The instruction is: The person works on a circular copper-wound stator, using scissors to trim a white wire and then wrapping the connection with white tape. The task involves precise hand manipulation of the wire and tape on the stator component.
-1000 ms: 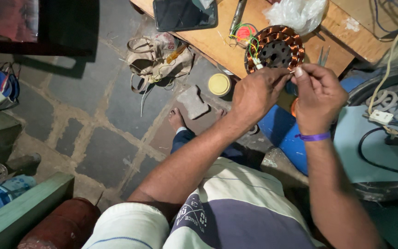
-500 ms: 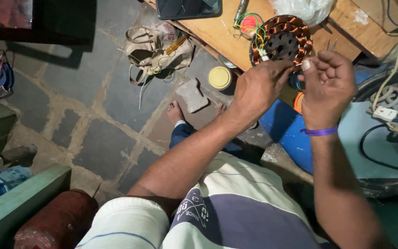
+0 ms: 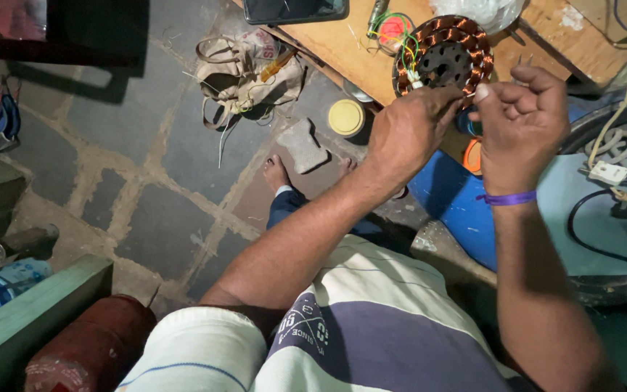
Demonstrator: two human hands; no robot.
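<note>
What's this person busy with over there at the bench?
A seated person works on a round copper-wound coil lying on a wooden bench. The left hand rests against the coil's near edge, and the right hand is raised beside it, fingers pinched. Whether it holds a fine wire is too small to tell. A yellow lid lies on the stone floor.

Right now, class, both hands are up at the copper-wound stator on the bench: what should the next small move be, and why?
Probably a short, gentle pull with the right hand while the left hand steadies the stator. The right fingers are pinched together just beside the coils, as if on a thin wire, though no wire can be made out. The left hand rests against the stator's near edge, by the coloured leads.
</note>
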